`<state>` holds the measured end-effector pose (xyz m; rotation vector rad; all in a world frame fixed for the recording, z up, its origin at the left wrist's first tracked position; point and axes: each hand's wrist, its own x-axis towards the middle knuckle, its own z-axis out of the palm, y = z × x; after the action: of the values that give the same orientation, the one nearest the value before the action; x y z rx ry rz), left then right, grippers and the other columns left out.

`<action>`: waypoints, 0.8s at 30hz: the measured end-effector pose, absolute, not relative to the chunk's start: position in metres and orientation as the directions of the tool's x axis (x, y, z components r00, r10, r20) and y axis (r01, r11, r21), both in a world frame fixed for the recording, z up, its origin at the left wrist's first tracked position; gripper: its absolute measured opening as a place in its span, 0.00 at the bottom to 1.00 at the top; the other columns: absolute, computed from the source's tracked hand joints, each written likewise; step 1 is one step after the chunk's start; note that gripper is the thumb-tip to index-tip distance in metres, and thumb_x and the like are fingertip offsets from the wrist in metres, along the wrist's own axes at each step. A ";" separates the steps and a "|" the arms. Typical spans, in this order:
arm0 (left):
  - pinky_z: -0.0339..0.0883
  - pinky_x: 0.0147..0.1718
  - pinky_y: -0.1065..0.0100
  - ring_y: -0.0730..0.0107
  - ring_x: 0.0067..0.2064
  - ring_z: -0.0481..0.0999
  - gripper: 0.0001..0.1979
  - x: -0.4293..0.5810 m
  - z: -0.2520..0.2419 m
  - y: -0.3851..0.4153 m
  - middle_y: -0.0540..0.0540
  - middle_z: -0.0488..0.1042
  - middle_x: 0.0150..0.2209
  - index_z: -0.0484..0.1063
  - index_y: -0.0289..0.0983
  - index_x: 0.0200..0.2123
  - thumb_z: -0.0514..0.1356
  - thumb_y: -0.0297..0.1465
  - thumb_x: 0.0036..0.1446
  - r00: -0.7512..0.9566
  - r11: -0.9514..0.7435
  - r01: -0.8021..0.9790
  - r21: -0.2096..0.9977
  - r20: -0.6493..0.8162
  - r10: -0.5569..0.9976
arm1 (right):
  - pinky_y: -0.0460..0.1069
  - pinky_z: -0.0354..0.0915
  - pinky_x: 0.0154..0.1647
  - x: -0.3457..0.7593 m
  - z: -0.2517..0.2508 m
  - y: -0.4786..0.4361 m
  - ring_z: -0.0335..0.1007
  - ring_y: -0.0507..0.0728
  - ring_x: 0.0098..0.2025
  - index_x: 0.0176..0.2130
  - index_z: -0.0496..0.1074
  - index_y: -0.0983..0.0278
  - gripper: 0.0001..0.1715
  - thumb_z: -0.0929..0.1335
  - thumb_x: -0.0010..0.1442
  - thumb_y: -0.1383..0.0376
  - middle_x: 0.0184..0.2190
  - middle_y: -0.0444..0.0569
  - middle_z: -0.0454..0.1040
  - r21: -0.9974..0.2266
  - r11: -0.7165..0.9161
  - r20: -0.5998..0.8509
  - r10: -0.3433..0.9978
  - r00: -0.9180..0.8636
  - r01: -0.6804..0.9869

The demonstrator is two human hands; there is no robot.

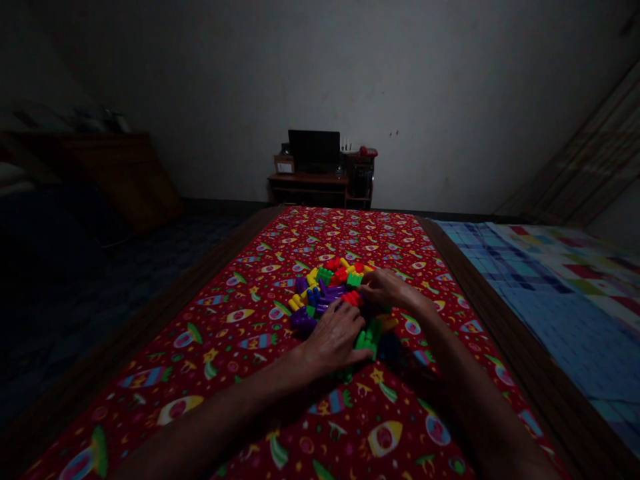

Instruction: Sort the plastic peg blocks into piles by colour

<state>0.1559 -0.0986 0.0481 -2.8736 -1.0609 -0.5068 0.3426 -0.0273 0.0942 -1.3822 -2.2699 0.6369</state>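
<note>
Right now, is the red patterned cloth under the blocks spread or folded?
Spread: the red patterned cloth lies flat and shows on all sides of the blocks.

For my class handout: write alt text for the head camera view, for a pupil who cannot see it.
A person's left hand and right hand are at a pile of colourful blocks on a red rocket-patterned cloth; beyond, a dark screen stands on a desk.
</note>
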 end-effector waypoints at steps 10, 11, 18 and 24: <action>0.65 0.33 0.68 0.63 0.36 0.77 0.08 0.140 0.061 -0.065 0.48 0.78 0.34 0.74 0.40 0.39 0.60 0.34 0.56 0.417 -0.464 0.792 0.398 0.203 0.886 | 0.43 0.51 0.21 0.334 0.106 -0.037 0.59 0.48 0.21 0.29 0.77 0.66 0.20 0.67 0.56 0.52 0.19 0.42 0.68 -0.705 0.464 -0.022 0.742 -0.671 0.537; 0.64 0.32 0.69 0.64 0.35 0.77 0.08 0.140 0.064 -0.063 0.49 0.78 0.33 0.74 0.41 0.38 0.59 0.35 0.56 0.398 -0.445 0.795 0.412 0.198 0.896 | 0.43 0.51 0.22 0.334 0.106 -0.037 0.59 0.48 0.22 0.31 0.77 0.67 0.19 0.67 0.57 0.53 0.20 0.42 0.68 -0.679 0.500 0.011 0.739 -0.673 0.538; 0.65 0.37 0.69 0.64 0.38 0.76 0.08 0.136 0.078 -0.057 0.48 0.78 0.34 0.74 0.40 0.38 0.59 0.36 0.57 0.401 -0.438 0.816 0.378 0.177 0.899 | 0.43 0.52 0.27 0.329 0.102 -0.032 0.61 0.49 0.26 0.36 0.77 0.69 0.19 0.65 0.60 0.57 0.21 0.43 0.68 -0.549 0.626 0.189 0.739 -0.646 0.555; 0.66 0.42 0.68 0.63 0.41 0.76 0.12 0.117 0.079 -0.047 0.47 0.79 0.38 0.74 0.40 0.43 0.57 0.37 0.58 0.474 -0.510 0.763 0.398 0.191 0.859 | 0.43 0.55 0.26 0.335 0.095 -0.024 0.64 0.50 0.25 0.32 0.75 0.68 0.19 0.64 0.59 0.55 0.22 0.44 0.71 -0.700 0.535 0.274 0.812 -0.515 0.473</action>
<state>0.1172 -0.0469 0.0785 -2.9119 -1.6394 -0.6370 0.3353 -0.0238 0.0948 -1.0360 -2.1845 0.7506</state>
